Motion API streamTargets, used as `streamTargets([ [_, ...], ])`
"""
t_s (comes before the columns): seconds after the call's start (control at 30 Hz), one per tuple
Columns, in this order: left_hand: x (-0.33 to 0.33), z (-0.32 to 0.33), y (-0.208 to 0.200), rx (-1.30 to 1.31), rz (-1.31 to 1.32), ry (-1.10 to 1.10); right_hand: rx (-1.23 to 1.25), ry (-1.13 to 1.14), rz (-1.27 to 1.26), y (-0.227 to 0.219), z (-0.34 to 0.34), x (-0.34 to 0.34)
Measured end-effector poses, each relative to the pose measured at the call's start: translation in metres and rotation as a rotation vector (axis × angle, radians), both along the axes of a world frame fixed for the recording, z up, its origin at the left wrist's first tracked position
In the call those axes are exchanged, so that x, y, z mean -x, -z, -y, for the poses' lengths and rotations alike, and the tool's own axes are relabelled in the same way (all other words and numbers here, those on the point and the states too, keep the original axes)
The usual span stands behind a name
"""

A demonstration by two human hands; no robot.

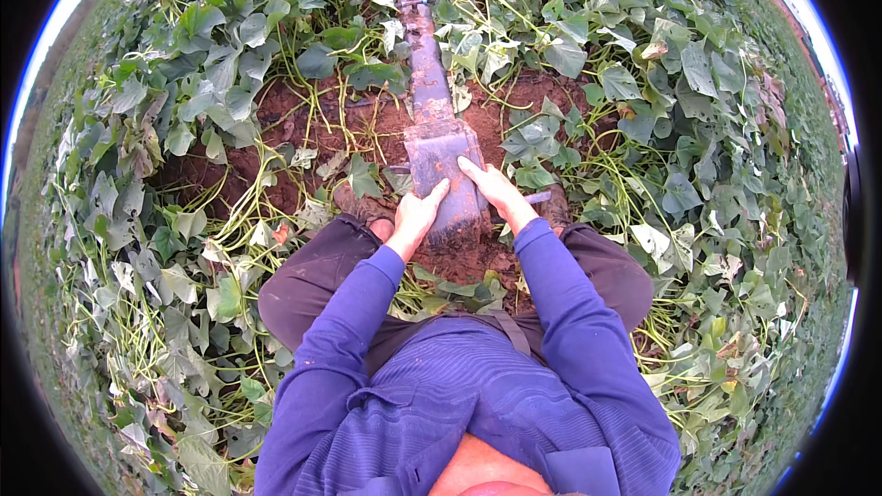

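A long metal bar (428,64), grey and smeared with reddish soil, runs away from me between the plants. Its near end widens into a boxy, soil-stained metal end piece (446,165) in front of my knees. My left hand (418,215) is closed on the left side of that end piece, its thumb lying along the top. On the right side my right hand (497,191) grips the same piece, thumb likewise pressed on top. The fingers of both hands curl out of sight around the sides. A short rod (536,197) sticks out just right of my right hand.
Leafy green vines (230,83) with long stems spread on both sides and up to the bar. Bare reddish soil (303,115) shows beside the metal and under its near end. My bent knees in dark trousers (317,266) flank the end piece, with muddy shoes (363,207) close to it.
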State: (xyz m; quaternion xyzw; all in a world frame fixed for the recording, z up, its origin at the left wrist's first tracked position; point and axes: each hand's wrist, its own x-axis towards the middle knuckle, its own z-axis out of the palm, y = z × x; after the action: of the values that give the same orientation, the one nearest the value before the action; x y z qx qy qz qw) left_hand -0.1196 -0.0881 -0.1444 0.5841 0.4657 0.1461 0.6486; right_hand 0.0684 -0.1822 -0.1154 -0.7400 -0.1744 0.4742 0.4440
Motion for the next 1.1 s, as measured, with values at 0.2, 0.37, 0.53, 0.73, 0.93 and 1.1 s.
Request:
streamTargets([
  [0.2, -0.028, -0.033, -0.038, -0.036, -0.324, 0.051, 0.142, 0.052, 0.51, -0.039, -0.008, 0.01],
  [0.37, -0.048, -0.065, -0.028, 0.126, -0.128, 0.001, -0.193, -0.006, 0.947, -0.032, 0.017, 0.028],
  [0.53, -0.061, -0.096, -0.045, 0.204, -0.067, -0.027, -0.186, -0.168, 1.294, -0.012, -0.003, 0.047],
  [0.73, -0.066, -0.136, -0.077, -0.162, -0.376, 0.115, -0.11, -0.263, 1.202, -0.027, -0.047, 0.014],
  [0.93, -0.018, -0.057, -0.117, -1.109, 0.017, -0.136, 0.06, -0.357, 0.938, -0.076, -0.096, -0.03],
  [1.1, 0.011, -0.016, -0.052, -0.714, -0.213, 0.001, 0.06, -0.382, 0.85, -0.09, -0.13, -0.064],
])
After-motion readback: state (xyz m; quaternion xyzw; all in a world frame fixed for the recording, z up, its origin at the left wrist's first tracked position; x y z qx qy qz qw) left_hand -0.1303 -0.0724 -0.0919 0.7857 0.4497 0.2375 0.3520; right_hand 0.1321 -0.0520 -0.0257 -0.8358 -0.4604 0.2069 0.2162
